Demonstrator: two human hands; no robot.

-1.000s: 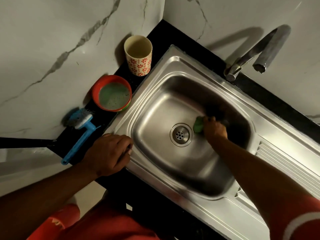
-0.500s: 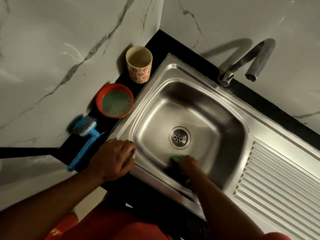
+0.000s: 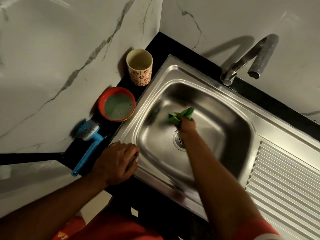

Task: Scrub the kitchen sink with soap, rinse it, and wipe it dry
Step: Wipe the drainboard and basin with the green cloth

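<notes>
A stainless steel sink point(image 3: 230, 108) with a ribbed drainboard point(image 3: 285, 179) fills the right half of the view. My right hand point(image 3: 187, 126) reaches into the basin and grips a crumpled green cloth point(image 3: 180, 116) just above the drain point(image 3: 179, 140), which my forearm partly hides. At the sink's near left corner my left hand point(image 3: 116, 163) rests on the rim with its fingers curled over the edge. A red bowl point(image 3: 116, 106) of greenish soapy water stands on the black counter to the left of the sink.
A blue-handled scrub brush point(image 3: 88, 144) lies on the black counter beside the bowl. A cream cup point(image 3: 139, 70) with red flowers stands in the corner. The steel tap point(image 3: 249, 61) arches over the sink's far edge. Marble walls close in on the left and behind.
My right hand has swept the green cloth from the basin's near wall up across the drain to the far left part of the floor. My left hand stays on the rim.
</notes>
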